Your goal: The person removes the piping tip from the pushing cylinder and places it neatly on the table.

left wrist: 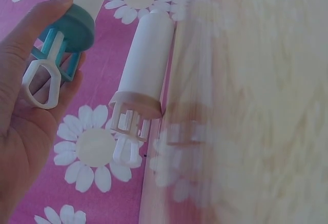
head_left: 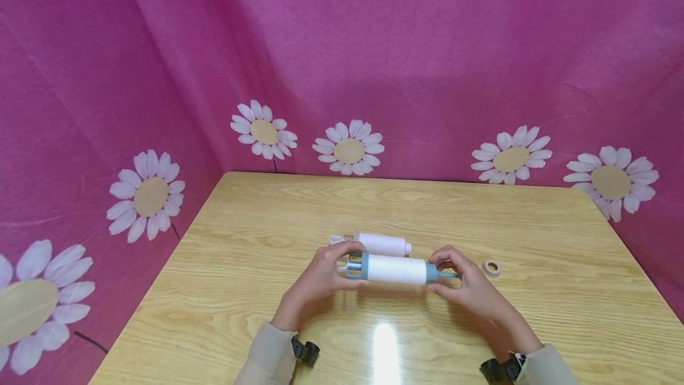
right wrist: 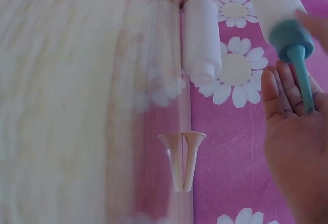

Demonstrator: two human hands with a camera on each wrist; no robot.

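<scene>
Wooden table [head_left: 256,308] against pink daisy cloth [head_left: 374,46]. We see the left hand [head_left: 320,275] curl round the plunger end of the teal-capped white tube [head_left: 396,268], the right hand [head_left: 467,284] pinching its nozzle. Just behind the tube lies a pink-capped tube [head_left: 380,244]; right of it, a small nozzle tip [head_left: 492,267]. Tube contents cannot be told.

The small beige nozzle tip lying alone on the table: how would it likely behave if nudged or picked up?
The nozzle tip looks like thin hollow plastic, so probably very light and stiff. Its cone shape, lying on its side on the glossy table, suggests it would roll in a curve or skid easily. Being small and tapered, it may slip from a pinch near the narrow end.
</scene>
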